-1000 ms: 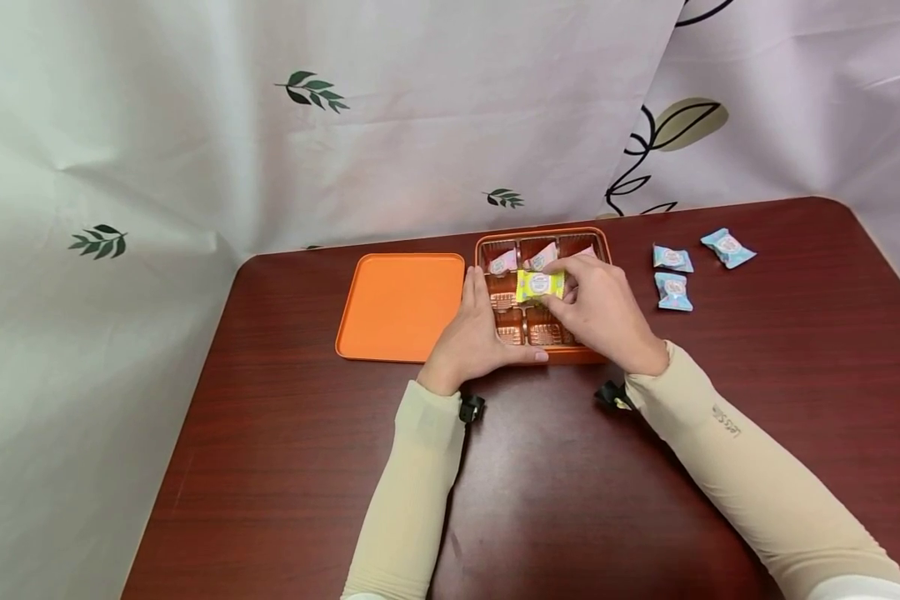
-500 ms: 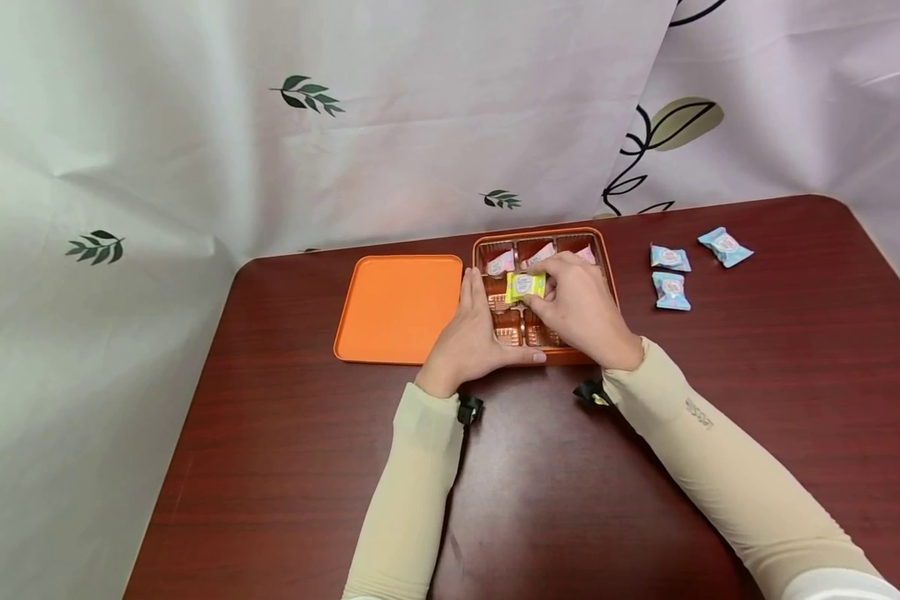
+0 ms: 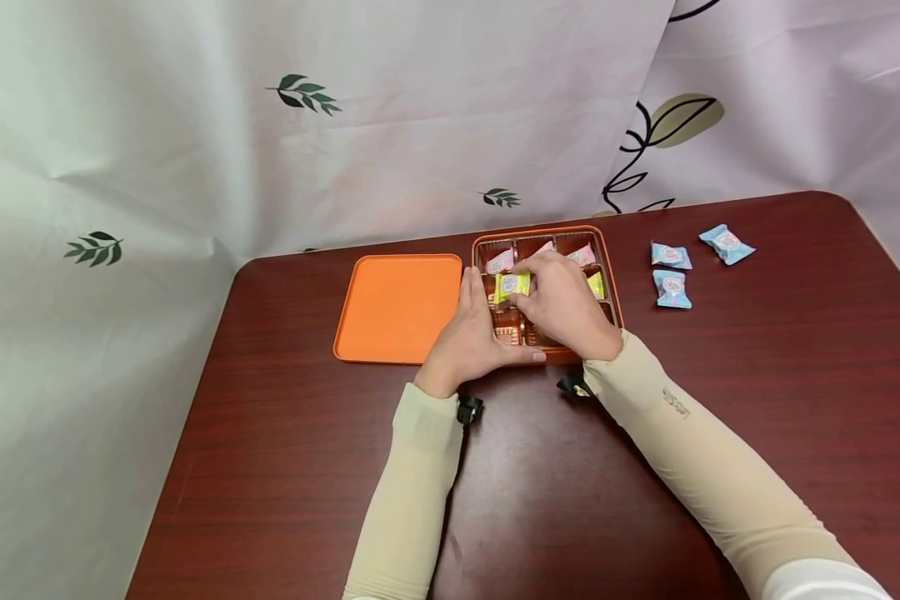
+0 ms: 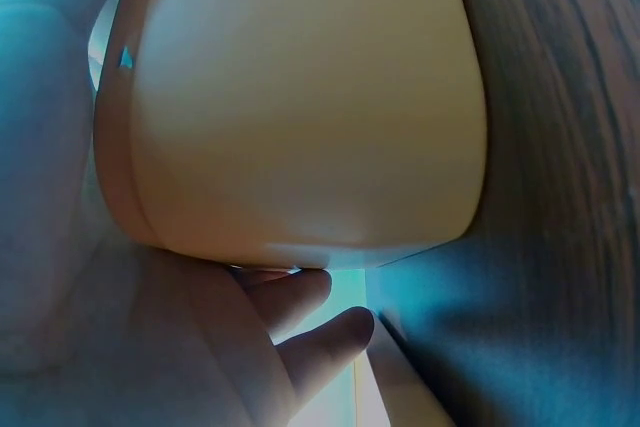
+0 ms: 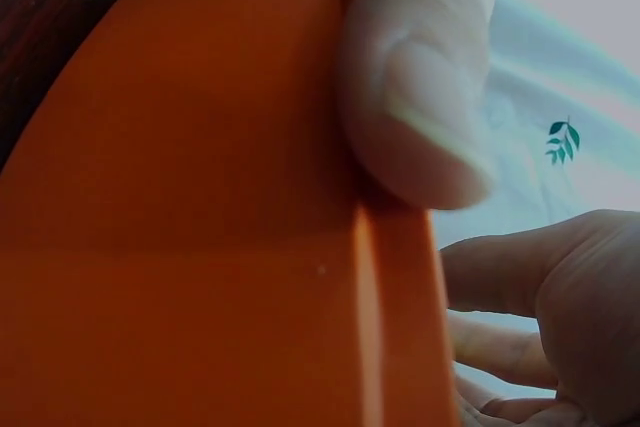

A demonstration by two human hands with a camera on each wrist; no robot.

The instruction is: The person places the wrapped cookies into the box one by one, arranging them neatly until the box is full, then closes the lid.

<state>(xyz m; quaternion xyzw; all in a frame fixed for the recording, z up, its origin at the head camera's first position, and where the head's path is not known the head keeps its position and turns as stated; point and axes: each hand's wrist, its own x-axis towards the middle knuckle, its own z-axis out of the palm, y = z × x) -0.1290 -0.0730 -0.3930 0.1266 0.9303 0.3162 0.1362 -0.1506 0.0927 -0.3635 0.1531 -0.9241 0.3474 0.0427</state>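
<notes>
An orange box (image 3: 621,321) with a divided tray stands near the table's back edge. My left hand (image 3: 467,346) rests at its front left corner, straight fingers along the left side and thumb along the front, also seen around the box wall (image 4: 310,107) in the left wrist view. My right hand (image 3: 566,302) pinches a yellow wrapped candy (image 3: 510,287) over the left compartment of the middle row. Pink wrapped candies (image 3: 499,262) lie in the back row. Another yellow candy (image 3: 596,286) sits in the middle row's right compartment. My right hand hides the centre compartment.
The orange lid (image 3: 397,308) lies on the table left of the box. Several blue wrapped candies, including a blue candy (image 3: 672,289), lie on the table to the right. A patterned cloth (image 3: 420,117) hangs behind the table (image 3: 285,467).
My right hand has moved left across the tray with the yellow candy, uncovering the other yellow candy at the right. My left hand has stayed at the box corner.
</notes>
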